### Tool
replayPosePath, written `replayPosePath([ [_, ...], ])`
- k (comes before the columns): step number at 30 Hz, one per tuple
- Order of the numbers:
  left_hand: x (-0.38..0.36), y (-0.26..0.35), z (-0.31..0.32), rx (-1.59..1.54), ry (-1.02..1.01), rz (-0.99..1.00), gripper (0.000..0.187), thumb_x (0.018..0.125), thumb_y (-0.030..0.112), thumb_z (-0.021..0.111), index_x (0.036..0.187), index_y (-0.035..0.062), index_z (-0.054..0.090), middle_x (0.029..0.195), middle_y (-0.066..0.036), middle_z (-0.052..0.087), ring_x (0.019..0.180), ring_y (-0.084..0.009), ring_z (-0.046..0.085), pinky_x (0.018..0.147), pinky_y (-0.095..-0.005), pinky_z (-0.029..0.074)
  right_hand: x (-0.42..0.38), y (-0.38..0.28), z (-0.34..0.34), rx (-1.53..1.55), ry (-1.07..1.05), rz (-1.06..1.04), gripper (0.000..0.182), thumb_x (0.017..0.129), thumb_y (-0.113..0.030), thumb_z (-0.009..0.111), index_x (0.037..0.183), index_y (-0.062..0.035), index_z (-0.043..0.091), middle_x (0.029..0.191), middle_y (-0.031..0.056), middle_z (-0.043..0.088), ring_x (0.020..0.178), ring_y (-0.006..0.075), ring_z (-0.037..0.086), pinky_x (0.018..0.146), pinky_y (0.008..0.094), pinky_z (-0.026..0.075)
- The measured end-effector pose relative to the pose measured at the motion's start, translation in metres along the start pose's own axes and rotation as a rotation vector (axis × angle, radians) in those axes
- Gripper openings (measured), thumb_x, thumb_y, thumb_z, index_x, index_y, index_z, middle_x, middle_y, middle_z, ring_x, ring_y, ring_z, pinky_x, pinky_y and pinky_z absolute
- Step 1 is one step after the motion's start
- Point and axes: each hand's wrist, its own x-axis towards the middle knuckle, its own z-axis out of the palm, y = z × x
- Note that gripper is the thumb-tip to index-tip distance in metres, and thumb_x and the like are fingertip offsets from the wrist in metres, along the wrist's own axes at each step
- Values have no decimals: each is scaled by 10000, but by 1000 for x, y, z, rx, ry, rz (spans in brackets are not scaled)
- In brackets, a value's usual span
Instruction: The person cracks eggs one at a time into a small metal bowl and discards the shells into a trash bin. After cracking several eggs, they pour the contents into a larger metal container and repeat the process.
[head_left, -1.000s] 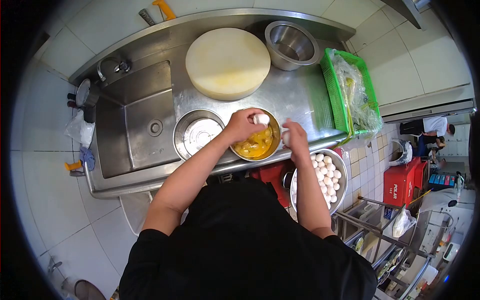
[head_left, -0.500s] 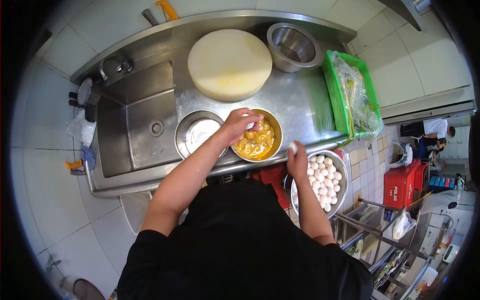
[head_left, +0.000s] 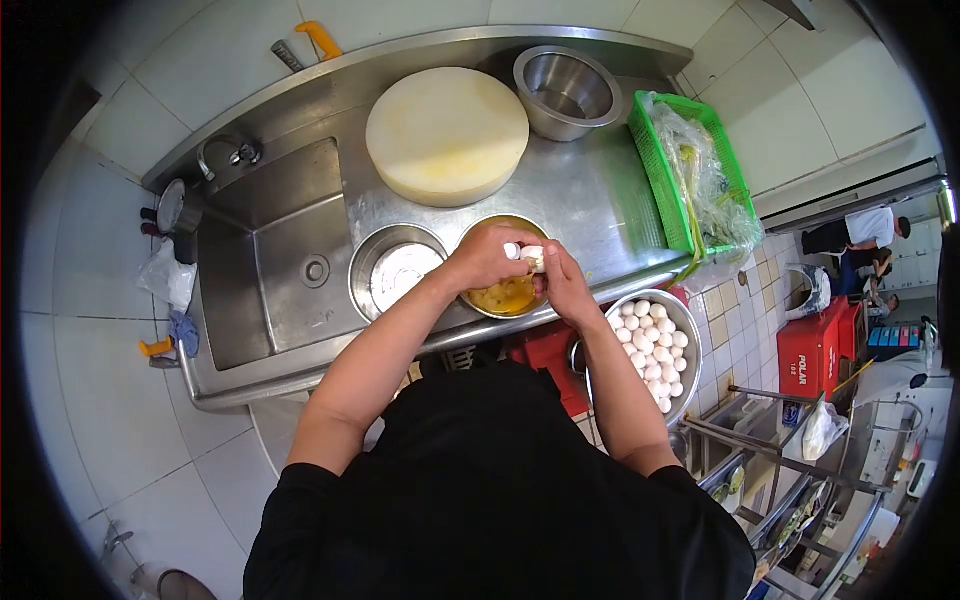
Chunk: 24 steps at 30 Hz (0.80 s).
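Note:
My left hand (head_left: 480, 262) is closed over a metal bowl of raw eggs (head_left: 503, 297), with a white egg or shell (head_left: 512, 250) showing at its fingers. Reaching in from the other side, my right hand (head_left: 568, 288) is closed on a second white egg (head_left: 534, 259), and the fingertips of both hands meet around it. That egg's shell looks broken, though the fingers partly cover it. Yolks and egg white lie in the bowl below. Just left stands a second metal bowl (head_left: 372, 262). By my right forearm is a large metal bowl (head_left: 690, 350) heaped with whole white eggs (head_left: 655, 340).
A thick round cutting board (head_left: 447, 130) and a deep steel pot (head_left: 568, 90) stand at the back of the counter. A green basket (head_left: 655, 185) with plastic-wrapped greens sits at right. The sink (head_left: 270, 300) is at left. Other people (head_left: 870, 230) are far right.
My right hand has moved with its egg from beside the large egg bowl up to the left hand over the bowl of raw eggs. The view has shifted slightly.

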Motion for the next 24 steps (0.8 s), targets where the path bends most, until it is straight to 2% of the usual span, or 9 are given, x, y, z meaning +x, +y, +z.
replayPosePath([
  [3, -1, -3, -1, -20, 47, -37, 394, 742, 174, 693, 1123, 75, 695, 1052, -142, 697, 968, -254, 662, 886, -319, 495, 3, -4, -3, -179, -42, -117, 414, 1061, -378, 326, 1206, -45, 526, 791, 39, 560, 632, 101, 523, 579, 257, 459],
  [5, -1, -4, -1, -30, 60, -38, 378, 735, 125, 652, 1105, 61, 699, 1045, -142, 690, 982, -272, 656, 890, -329, 502, 4, -11, -7, -431, -81, -170, 378, 1052, -329, 365, 1240, -30, 500, 845, 135, 582, 722, 256, 609, 665, 371, 503],
  [6, 0, -6, -1, -29, 59, -37, 378, 735, 125, 652, 1105, 61, 699, 1045, -142, 690, 982, -272, 656, 890, -329, 502, 6, -14, -7, -430, -80, -171, 378, 1052, -329, 365, 1240, -30, 500, 845, 135, 582, 722, 256, 609, 665, 371, 503],
  [8, 2, -11, 1, 172, 79, 75, 372, 734, 90, 631, 1098, 44, 693, 1060, -138, 672, 985, -299, 646, 889, -350, 511, 7, -19, -7, -861, 18, -558, 352, 1030, -266, 399, 1276, -28, 481, 986, 234, 583, 865, 418, 608, 770, 468, 501],
  [11, -1, -8, 3, 251, 128, 150, 372, 737, 73, 618, 1102, 50, 687, 1082, -132, 655, 997, -315, 632, 893, -370, 513, -7, -52, 2, -981, -9, -271, 346, 1009, -226, 418, 1285, -25, 478, 1126, 279, 551, 955, 473, 562, 808, 499, 490],
  [15, -2, 0, 10, 208, 206, 129, 380, 741, 86, 625, 1117, 62, 679, 1105, -140, 648, 1007, -322, 625, 910, -378, 504, 1, -38, -2, -986, 9, -378, 368, 1032, -269, 387, 1298, -28, 468, 1177, 233, 556, 948, 391, 606, 815, 449, 507],
  [18, -9, 10, 17, 67, 307, 113, 380, 757, 102, 621, 1133, 60, 663, 1130, -163, 639, 1065, -349, 602, 956, -415, 475, 13, -5, 10, 56, -6, -81, 435, 1054, -357, 355, 1377, -72, 413, 1253, 86, 533, 1058, 202, 581, 883, 341, 492],
  [21, -28, 11, 26, 16, 393, 112, 447, 761, 132, 615, 1196, 31, 619, 1199, -200, 607, 1159, -359, 556, 1003, -422, 444, 6, -9, 36, 720, -94, 221, 487, 1039, -426, 373, 1383, -83, 414, 1371, 89, 481, 1229, 251, 516, 1012, 407, 445],
  [24, -57, -3, 19, 171, 480, 66, 564, 750, 193, 634, 1294, 64, 563, 1283, -215, 560, 1233, -361, 507, 1107, -444, 335, 11, -13, 71, 786, -292, 246, 466, 1022, -449, 404, 1407, -187, 400, 1417, 91, 452, 1325, 297, 445, 1085, 449, 389],
])
